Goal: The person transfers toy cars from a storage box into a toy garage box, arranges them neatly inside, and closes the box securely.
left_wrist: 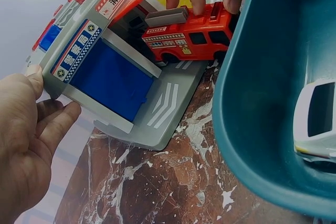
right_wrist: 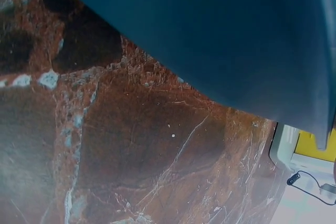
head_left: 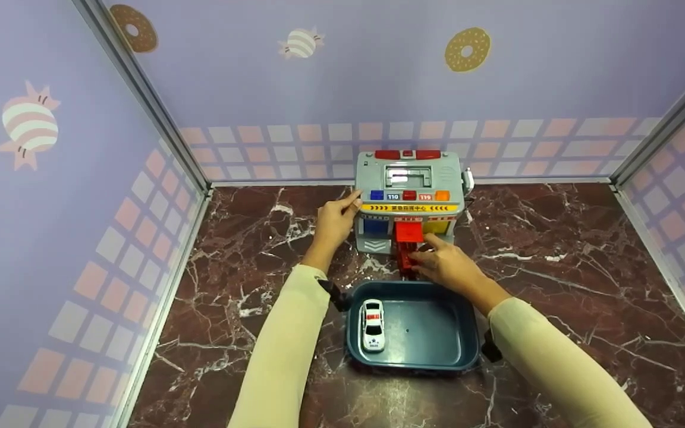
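Note:
A grey toy station point(head_left: 408, 178) stands near the back wall, its red middle door point(head_left: 409, 231) raised and its blue door point(left_wrist: 110, 80) down. Partly inside the middle bay is a red fire truck point(left_wrist: 197, 38), its rear toward the station. My right hand point(head_left: 452, 264) holds the truck by its front end, fingers on its roof and cab. At the station's left side, my left hand point(head_left: 335, 229) touches the edge with thumb and fingers point(left_wrist: 59, 127). In the right wrist view the right hand is hardly visible.
A blue-green tray point(head_left: 473, 333) stands in front of the station, close to both wrists. Inside it on the left lies a white police car point(head_left: 373, 326). Patterned walls enclose the marbled surface point(head_left: 247, 267). A thin black cord point(right_wrist: 310, 194) hangs beside the station.

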Tool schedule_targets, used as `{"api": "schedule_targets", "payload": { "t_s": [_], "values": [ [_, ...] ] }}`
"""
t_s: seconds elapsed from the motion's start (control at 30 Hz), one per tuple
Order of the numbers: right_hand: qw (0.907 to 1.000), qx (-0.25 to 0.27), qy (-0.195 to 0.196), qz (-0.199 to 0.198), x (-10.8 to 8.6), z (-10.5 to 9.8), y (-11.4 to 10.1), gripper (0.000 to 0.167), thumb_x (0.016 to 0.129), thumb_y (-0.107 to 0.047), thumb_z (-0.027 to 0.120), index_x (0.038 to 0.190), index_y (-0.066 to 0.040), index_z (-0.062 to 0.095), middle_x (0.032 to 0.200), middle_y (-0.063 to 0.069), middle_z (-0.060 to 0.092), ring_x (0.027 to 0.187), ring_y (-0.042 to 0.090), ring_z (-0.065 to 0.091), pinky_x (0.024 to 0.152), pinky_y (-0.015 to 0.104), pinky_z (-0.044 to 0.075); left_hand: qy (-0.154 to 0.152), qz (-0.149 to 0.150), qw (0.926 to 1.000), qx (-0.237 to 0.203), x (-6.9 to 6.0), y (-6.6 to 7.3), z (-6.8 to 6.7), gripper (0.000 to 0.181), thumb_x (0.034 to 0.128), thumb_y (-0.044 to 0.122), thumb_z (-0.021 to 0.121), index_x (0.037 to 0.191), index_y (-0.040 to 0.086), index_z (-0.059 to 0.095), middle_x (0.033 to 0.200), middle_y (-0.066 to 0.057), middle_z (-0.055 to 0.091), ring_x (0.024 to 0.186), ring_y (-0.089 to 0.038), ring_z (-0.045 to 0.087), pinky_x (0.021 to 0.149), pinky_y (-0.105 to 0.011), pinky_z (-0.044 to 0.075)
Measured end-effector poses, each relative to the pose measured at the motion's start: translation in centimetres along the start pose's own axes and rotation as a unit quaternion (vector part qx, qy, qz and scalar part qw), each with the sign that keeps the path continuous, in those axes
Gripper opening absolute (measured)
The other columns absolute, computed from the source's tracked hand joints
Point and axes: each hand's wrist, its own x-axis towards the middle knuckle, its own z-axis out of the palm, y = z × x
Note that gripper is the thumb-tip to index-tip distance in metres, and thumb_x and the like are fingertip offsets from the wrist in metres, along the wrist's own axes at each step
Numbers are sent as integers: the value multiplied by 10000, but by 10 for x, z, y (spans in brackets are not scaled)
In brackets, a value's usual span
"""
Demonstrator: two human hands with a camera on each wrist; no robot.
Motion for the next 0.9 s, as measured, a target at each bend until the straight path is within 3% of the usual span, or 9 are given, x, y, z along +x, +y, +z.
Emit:
{"api": "schedule_targets", "payload": {
  "t_s": [0.1, 0.17, 0.3, 0.47, 0.57, 0.7, 0.77, 0.9],
  "values": [
    [10000, -86, -18, -15, 0, -2, 0, 251, 857, -176, 970, 1090, -131, 889, 1139, 197, 704, 838, 304, 721, 712, 473, 649, -16, 17, 10000, -41, 0, 0, 1, 373, 1096, 364, 682, 1444, 251, 755, 1178, -147, 838, 635, -217, 708, 868, -472, 648],
    [9998, -84, -168, 72, -1, -5, 0, 246, 884, -186, 948, 1117, -137, 890, 1136, 194, 690, 854, 313, 701, 735, 480, 639, -6, 39, 10000, -15, 0, 0, 1, 377, 1093, 369, 683, 1443, 250, 756, 1245, -139, 823, 719, -238, 717, 935, -481, 631],
    [9949, 191, -881, 452, -1, -13, -3, 280, 1008, -219, 821, 1270, -124, 848, 1278, 231, 655, 1028, 412, 663, 898, 567, 607, -24, 25, 10000, 38, 1, -1, 1, 385, 1095, 386, 672, 1454, 269, 748, 1283, -127, 814, 731, -217, 678, 957, -477, 616],
    [9725, 243, -2026, 1125, -2, -25, -10, 442, 1136, -382, 590, 1536, -220, 687, 1616, 202, 515, 1304, 483, 546, 1018, 725, 519, -69, -69, 9999, -24, 1, -2, 1, 384, 1105, 392, 660, 1464, 282, 738, 1139, -138, 844, 619, -180, 670, 853, -455, 638],
    [9597, 172, -2419, 1419, -3, -27, -15, 509, 1156, -457, 517, 1626, -274, 586, 1740, 156, 426, 1430, 511, 482, 1068, 793, 461, -53, -75, 9999, -52, 0, -3, 0, 379, 1107, 382, 665, 1463, 273, 741, 1216, -119, 837, 756, -237, 768, 973, -476, 633],
    [9523, 100, -2611, 1576, -4, -28, -21, 560, 1157, -505, 499, 1667, -276, 527, 1790, 146, 381, 1521, 569, 431, 1136, 833, 399, -57, -57, 9999, -103, 0, -3, 1, 376, 1112, 366, 665, 1462, 254, 743, 1415, -56, 763, 1122, -282, 783, 1220, -550, 498],
    [9509, 28, -2640, 1615, -3, -28, -23, 580, 1152, -530, 497, 1670, -268, 524, 1792, 143, 382, 1530, 569, 429, 1140, 831, 396, -54, -53, 9999, -102, 1, -3, 1, 375, 1114, 368, 660, 1462, 253, 744, 1459, -31, 733, 1217, -279, 754, 1253, -566, 460],
    [9483, -128, -2672, 1709, -2, -29, -25, 630, 1140, -577, 496, 1681, -255, 506, 1799, 130, 373, 1520, 565, 432, 1114, 829, 402, -18, 2, 10000, -87, 2, -3, 2, 372, 1112, 362, 664, 1453, 242, 751, 1434, -61, 745, 1187, -297, 757, 1189, -543, 521]
  ]
}}
